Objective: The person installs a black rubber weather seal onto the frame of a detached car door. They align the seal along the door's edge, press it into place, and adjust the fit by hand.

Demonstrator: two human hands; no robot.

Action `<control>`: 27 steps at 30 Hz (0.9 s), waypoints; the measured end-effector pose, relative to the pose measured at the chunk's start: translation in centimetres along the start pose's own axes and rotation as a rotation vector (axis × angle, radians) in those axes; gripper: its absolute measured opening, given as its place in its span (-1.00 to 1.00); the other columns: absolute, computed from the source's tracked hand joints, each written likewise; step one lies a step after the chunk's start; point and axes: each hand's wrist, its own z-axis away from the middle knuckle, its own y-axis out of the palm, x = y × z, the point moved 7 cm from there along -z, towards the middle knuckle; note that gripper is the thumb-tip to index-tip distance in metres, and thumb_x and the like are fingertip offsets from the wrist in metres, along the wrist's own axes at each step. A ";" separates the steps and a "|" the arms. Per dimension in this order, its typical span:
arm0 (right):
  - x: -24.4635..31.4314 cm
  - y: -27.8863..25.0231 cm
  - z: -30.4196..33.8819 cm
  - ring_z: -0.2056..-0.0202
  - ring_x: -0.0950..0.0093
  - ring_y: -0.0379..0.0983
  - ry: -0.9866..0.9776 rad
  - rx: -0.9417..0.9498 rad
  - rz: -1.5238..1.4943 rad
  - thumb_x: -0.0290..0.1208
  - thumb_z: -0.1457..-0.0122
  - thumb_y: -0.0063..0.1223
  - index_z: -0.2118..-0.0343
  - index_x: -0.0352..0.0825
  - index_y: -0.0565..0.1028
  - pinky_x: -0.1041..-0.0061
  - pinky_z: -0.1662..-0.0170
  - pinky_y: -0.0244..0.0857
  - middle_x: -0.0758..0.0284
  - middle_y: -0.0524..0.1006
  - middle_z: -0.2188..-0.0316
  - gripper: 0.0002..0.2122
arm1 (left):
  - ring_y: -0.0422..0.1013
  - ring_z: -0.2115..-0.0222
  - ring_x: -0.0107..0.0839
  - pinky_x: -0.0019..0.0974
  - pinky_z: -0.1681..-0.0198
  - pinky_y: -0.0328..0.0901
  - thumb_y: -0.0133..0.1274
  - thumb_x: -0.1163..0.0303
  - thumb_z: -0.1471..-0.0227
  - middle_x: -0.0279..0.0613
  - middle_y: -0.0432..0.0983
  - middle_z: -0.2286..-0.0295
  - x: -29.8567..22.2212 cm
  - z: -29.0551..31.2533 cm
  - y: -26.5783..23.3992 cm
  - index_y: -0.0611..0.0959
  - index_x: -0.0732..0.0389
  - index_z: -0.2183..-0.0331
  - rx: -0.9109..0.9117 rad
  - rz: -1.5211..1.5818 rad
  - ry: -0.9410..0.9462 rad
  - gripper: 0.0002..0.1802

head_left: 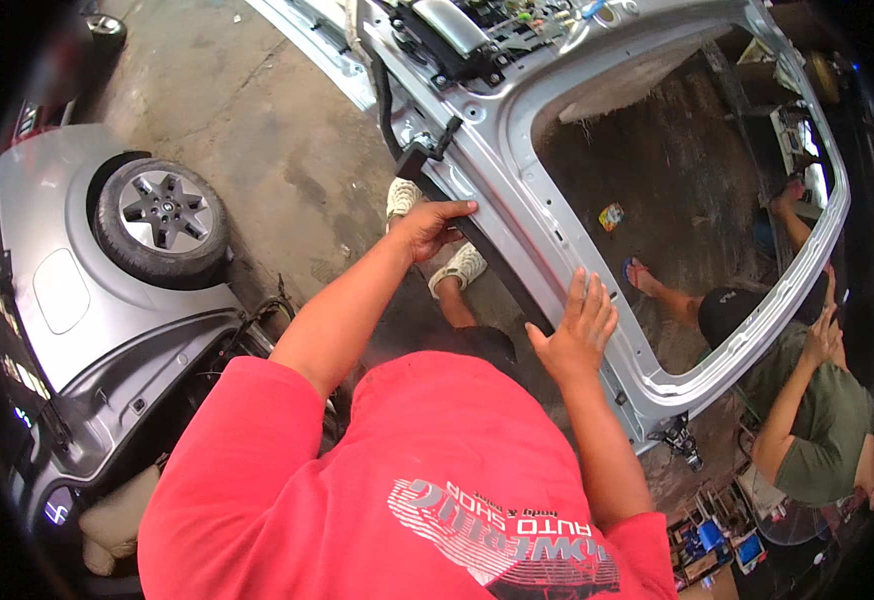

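Observation:
A large silver car door shell (547, 215) with a big window opening stretches in front of me. Along its near edge runs a long black trim strip (505, 268). My left hand (432, 228) is closed round this strip, index finger stretched over it and the other fingers partly hidden below. Lower along the same edge, my right hand (582, 325) lies with fingers outstretched on the silver metal, its thumb by the strip. A black bracket-like end piece (417, 160) sits on the edge just beyond my left hand. The door's handle mechanism (452, 35) shows at the top.
A co-worker in a green shirt (822, 440) is at the right, beside the door's far edge. A silver car body with a mounted wheel (162, 220) stands at left. Crowded boxes and tools (712, 535) lie at lower right. Through the window opening, a small wrapper (610, 217) shows on the floor.

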 end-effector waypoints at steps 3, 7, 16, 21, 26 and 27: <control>0.1 -0.1 0.0 -0.43 0.02 -0.04 0.007 0.026 0.007 0.01 0.13 0.53 -0.51 -0.23 -0.15 -0.24 -0.38 -0.13 0.03 0.02 -0.44 0.25 | 0.57 0.13 -0.30 -0.08 -0.01 0.44 0.37 0.37 -0.08 -0.25 0.68 0.21 -1.7 0.6 -2.0 0.68 0.20 0.07 -0.061 -0.023 0.011 -0.64; 0.3 -0.2 -0.2 -0.44 0.01 -0.07 0.032 0.064 0.010 0.02 0.11 0.52 -0.51 -0.23 -0.17 -0.25 -0.40 -0.18 0.02 -0.02 -0.45 0.25 | 0.54 0.07 -0.22 0.00 -0.07 0.40 0.41 0.36 -0.03 -0.15 0.57 0.03 -5.4 2.8 -3.0 0.49 0.22 -0.13 -0.184 -0.082 0.254 -0.33; 0.8 0.1 -0.4 -0.43 -0.07 -0.10 0.048 0.089 0.039 0.02 0.10 0.51 -0.51 -0.27 -0.20 -0.27 -0.40 -0.20 -0.04 -0.05 -0.45 0.26 | 0.19 -0.20 0.18 0.04 -0.31 0.16 0.52 0.24 0.31 0.13 0.27 -0.15 -15.2 12.1 3.6 0.49 0.10 -0.18 -0.743 -1.501 1.180 -0.04; 0.9 -0.1 -0.5 -0.43 -0.07 -0.08 0.039 0.082 0.046 0.00 0.12 0.53 -0.51 -0.28 -0.21 -0.29 -0.39 -0.17 -0.04 -0.03 -0.43 0.27 | 0.17 -0.29 0.24 0.08 -0.29 0.21 0.34 0.00 0.04 0.18 0.21 -0.29 -15.7 9.2 1.0 0.71 0.15 0.06 -0.834 -1.632 0.828 -0.43; 1.1 -0.3 -0.5 -0.43 -0.07 -0.08 0.043 0.086 0.050 -0.02 0.13 0.54 -0.50 -0.29 -0.21 -0.29 -0.39 -0.17 -0.04 -0.02 -0.43 0.28 | 0.45 -0.08 0.14 0.03 -0.14 0.37 0.31 0.08 0.01 0.16 0.43 -0.11 -15.2 9.5 -0.9 0.70 0.23 0.11 -0.809 -1.373 0.765 -0.49; 1.1 -0.3 -0.5 -0.43 -0.07 -0.08 0.049 0.092 0.054 -0.02 0.13 0.54 -0.50 -0.29 -0.21 -0.29 -0.39 -0.17 -0.04 -0.02 -0.43 0.28 | 0.47 -0.05 0.12 0.03 -0.12 0.38 0.30 0.09 0.01 0.14 0.46 -0.06 -15.3 9.7 -0.8 0.69 0.23 0.11 -0.776 -1.330 0.682 -0.50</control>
